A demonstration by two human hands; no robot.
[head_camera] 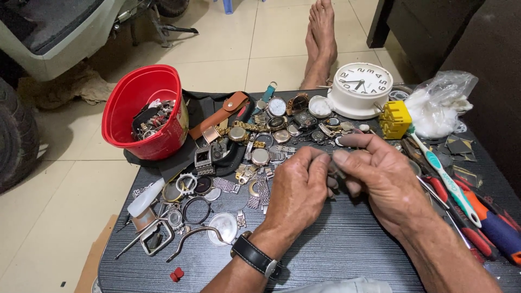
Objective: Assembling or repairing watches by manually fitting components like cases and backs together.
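Head view. A red tub (145, 111) lies tipped on its side at the far left of the table (347, 244), its mouth toward you, holding a tangle of watch parts (149, 120). A clear plastic bag (442, 103) at the far right holds white wadding. Your left hand (298, 190) and right hand (380, 171) meet over the middle of the table; the fingers (341, 158) of both pinch a small metal piece (335, 172), too small to identify. Loose watches and bracelet links (260, 146) spread just beyond your hands; watch cases and rings (190, 201) lie to the near left. A white clock (361, 87) stands at the far edge, a toothbrush (448, 182) and screwdrivers (488, 222) along the right edge. Open table shows only near you, between your forearms. Your left wrist carries a black-strapped watch (255, 256).
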